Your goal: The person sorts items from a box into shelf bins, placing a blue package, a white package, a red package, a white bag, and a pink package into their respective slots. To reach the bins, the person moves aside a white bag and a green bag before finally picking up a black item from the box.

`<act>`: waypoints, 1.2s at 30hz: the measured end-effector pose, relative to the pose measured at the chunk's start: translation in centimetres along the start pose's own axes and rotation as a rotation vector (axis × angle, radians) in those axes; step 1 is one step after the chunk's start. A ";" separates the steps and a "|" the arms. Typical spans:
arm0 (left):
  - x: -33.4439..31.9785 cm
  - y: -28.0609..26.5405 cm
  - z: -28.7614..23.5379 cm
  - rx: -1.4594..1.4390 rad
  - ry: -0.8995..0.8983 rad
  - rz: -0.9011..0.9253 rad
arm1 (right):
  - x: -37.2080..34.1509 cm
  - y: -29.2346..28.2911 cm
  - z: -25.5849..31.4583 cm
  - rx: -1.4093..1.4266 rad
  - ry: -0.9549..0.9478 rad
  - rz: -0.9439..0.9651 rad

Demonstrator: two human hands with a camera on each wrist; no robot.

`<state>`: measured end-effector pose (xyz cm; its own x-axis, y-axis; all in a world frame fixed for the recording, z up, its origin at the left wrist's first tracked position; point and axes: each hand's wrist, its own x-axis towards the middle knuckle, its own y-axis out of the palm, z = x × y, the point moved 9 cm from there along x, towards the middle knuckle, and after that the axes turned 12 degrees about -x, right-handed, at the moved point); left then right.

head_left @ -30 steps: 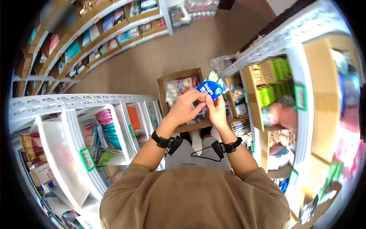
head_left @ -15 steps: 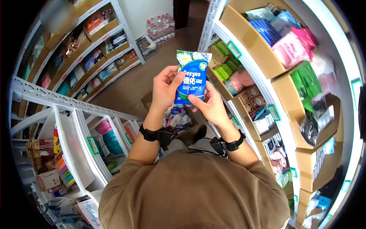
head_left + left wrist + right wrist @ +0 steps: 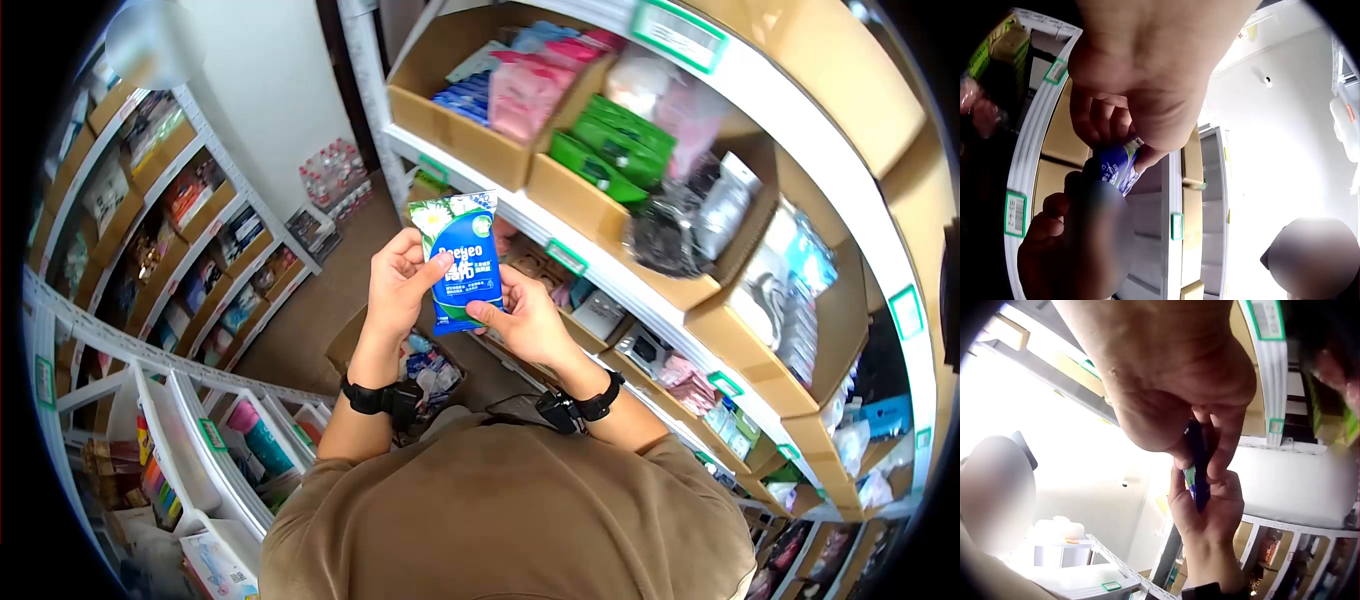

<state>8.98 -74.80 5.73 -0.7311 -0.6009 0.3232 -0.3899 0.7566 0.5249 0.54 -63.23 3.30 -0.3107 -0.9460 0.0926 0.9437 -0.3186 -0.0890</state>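
Observation:
A blue wipes packet [image 3: 466, 272] with white daisies, a green edge and the word Deeyeo is held upright in front of the chest, its printed face towards the head camera. My left hand [image 3: 398, 285] pinches its left side, thumb on the front and fingers behind. At the lower right, my right hand [image 3: 532, 318] grips it with the thumb across the front near the bottom. In the left wrist view part of the packet [image 3: 1116, 167] shows between the hands. The right wrist view has the packet [image 3: 1197, 472] nearly edge-on between thumb and fingers.
A shelf rack on the right carries cardboard bins [image 3: 455, 130] with pink, blue and green packets [image 3: 615, 150]. An open carton [image 3: 345, 350] of mixed goods stands on the floor. White bins [image 3: 180, 450] line the left; bottle packs [image 3: 335, 180] stand by the far wall.
The packet has come up from above the floor carton and its face has turned to the head camera. The view has swung towards the right-hand shelves. Both hands keep hold.

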 end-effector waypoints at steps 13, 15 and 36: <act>0.5 15.8 9.2 0.054 -0.190 0.287 | -13.2 -12.8 0.7 0.051 -0.008 -0.293; 0.5 16.8 9.4 0.042 -0.183 0.321 | -14.6 -13.4 1.1 0.063 -0.049 -0.346; -2.3 24.9 14.5 0.000 -0.209 0.502 | -23.7 -14.7 1.6 0.038 -0.067 -0.612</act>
<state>-7.16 -50.80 6.61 -0.9232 -0.1017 0.3706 0.0358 0.9374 0.3464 -5.81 -36.05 3.96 -0.7907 -0.5857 0.1779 0.6000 -0.7993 0.0350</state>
